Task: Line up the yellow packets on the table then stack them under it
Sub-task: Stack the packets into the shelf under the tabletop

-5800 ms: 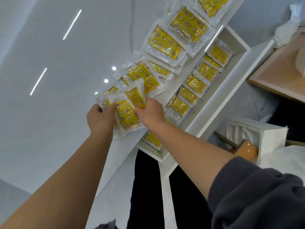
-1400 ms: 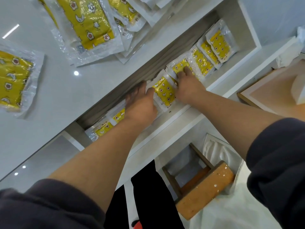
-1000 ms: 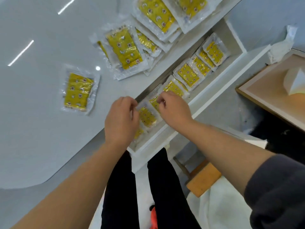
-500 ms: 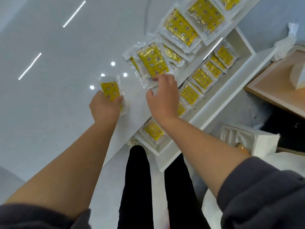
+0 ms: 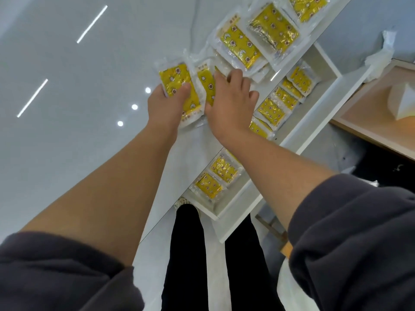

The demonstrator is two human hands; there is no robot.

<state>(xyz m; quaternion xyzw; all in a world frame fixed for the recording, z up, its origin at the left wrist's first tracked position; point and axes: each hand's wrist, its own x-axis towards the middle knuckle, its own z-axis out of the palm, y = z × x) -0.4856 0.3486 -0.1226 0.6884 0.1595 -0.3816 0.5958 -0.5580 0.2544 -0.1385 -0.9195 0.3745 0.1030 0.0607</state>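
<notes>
The bench (image 5: 67, 135) is finished smooth and highly glossy. The yellow packets (image 5: 238, 44) are wrapped in shiny, crinkled clear plastic. The sleeves (image 5: 359, 232) are made of matt dark cloth.

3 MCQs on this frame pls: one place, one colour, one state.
1. Where is the row of packets?
A. on the shelf under the table
B. on the floor
C. on a stool

2. What colour are the sleeves?
A. red
B. dark grey
C. white

3. What is the left hand doing?
A. hanging empty
B. gripping a packet
C. out of view

Key:
1A, the row lies on the shelf below the table edge.
2B, both sleeves are dark grey.
3B, its thumb lies across the packet's face.
</notes>
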